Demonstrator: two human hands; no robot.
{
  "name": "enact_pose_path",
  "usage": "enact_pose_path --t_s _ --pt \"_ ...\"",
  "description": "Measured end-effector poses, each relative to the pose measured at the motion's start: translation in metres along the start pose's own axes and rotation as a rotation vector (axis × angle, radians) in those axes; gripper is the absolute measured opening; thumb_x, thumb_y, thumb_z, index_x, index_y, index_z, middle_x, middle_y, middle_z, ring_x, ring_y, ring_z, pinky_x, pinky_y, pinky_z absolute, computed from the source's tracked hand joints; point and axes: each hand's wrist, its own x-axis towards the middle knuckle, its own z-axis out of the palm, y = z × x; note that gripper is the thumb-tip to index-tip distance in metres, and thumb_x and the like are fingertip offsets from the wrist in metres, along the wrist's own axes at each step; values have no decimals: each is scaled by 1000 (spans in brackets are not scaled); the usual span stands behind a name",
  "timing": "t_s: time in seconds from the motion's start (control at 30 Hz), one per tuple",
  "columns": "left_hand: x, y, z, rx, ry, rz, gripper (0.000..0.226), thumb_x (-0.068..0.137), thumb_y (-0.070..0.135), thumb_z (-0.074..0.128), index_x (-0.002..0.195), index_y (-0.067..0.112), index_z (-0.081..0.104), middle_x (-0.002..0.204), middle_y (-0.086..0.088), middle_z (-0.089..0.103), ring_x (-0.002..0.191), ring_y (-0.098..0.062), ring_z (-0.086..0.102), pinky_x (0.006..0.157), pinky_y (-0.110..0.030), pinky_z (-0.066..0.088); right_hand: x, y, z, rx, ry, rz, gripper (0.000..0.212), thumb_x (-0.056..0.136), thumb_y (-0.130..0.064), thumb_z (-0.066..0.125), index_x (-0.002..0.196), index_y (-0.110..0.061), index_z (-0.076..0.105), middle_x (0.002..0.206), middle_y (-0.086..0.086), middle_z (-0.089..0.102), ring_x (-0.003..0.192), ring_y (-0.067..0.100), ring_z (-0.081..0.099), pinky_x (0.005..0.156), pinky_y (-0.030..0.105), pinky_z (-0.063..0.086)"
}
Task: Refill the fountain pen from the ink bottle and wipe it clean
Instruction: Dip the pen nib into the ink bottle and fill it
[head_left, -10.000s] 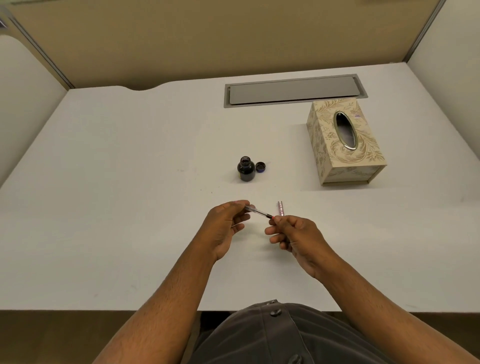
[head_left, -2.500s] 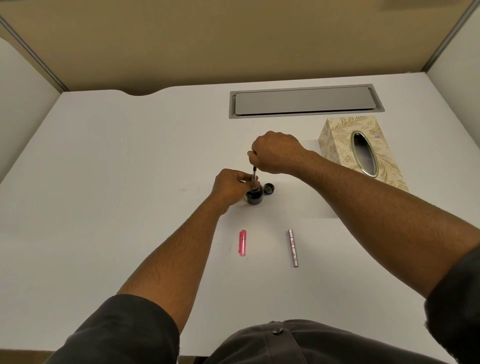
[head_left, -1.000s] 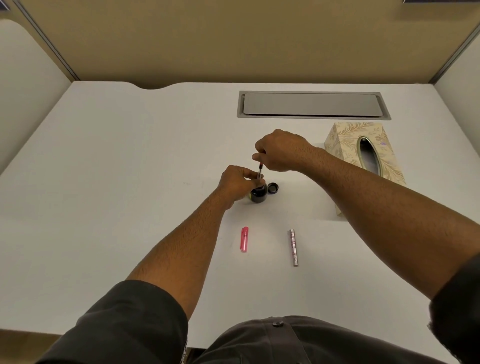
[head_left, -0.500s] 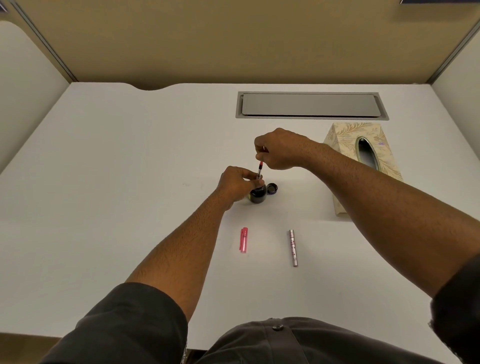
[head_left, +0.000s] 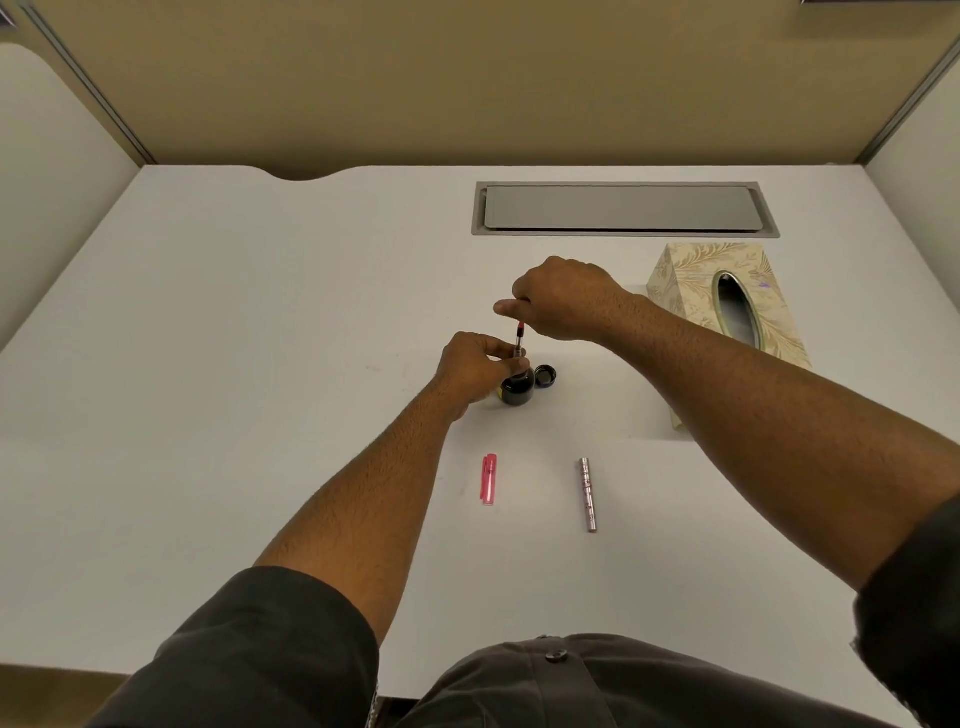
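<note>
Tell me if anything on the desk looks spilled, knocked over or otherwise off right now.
Nothing stands out. The ink bottle stands upright, its cap beside it, no ink visible on the desk. The pink piece and silver piece lie apart.

The small round dark glass ink bottle (head_left: 518, 389) stands upright and uncapped. Its black screw cap (head_left: 545, 375) lies just right of it, opening up. The thin clear converter section of the fountain pen (head_left: 518, 340), red-tipped at top, stands upright in the bottle mouth. The pink pen cap (head_left: 488, 479) and the silvery patterned barrel (head_left: 587, 494) lie nearer the viewer, apart from each other.
</note>
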Motion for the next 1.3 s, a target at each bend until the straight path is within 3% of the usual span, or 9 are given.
enact_pose_path --t_s 0.1,0.23,0.4,0.63,0.93,1.3 --pt "-1 0 0 1 0 -2 27 81 25 76 105 13 73 114 -4 67 97 -14 52 82 -28 39 -4 2 0 36 18 -1 40 98 -53 39 89 -17 51 82 1 54 79 19 53 66 34 42" --pt "-1 1 -1 -13 -5 -14 26 80 26 76 104 14 74 113 -3 67 98 -13 52 81 -27 39 -3 4 1 63 17 -49 23 96 -40 51 100 -18 55 92 1 61 82 18 57 67 32 45" --pt "0 1 -1 -8 2 -26 26 80 26 77 103 15 75 112 -3 67 99 -13 51 81 -27 39 -4 4 -1 12 8 -85 9 95 -30 54 95 -21 53 90 -2 55 83 17 56 66 32 46" --pt "1 0 0 -9 9 -19 26 80 26 77 103 14 75 114 -4 68 101 -13 52 83 -28 39 -1 2 -1 -33 9 -82 12 97 -30 54 94 -19 52 87 -2 53 80 17 54 67 32 46" --pt "1 0 0 5 5 -9 27 81 26 76 104 13 74 114 -4 67 98 -14 52 82 -28 39 -1 0 2 -99 3 -33 44 100 -50 35 104 -14 60 91 2 57 85 20 57 72 36 48" --pt "2 -3 0 -3 6 -4 27 80 26 77 104 14 75 114 -4 69 108 -17 56 82 -27 41 -4 9 -7 -17 -15 -97 18 96 -34 51 106 -20 57 101 0 62 88 19 58 68 33 46"
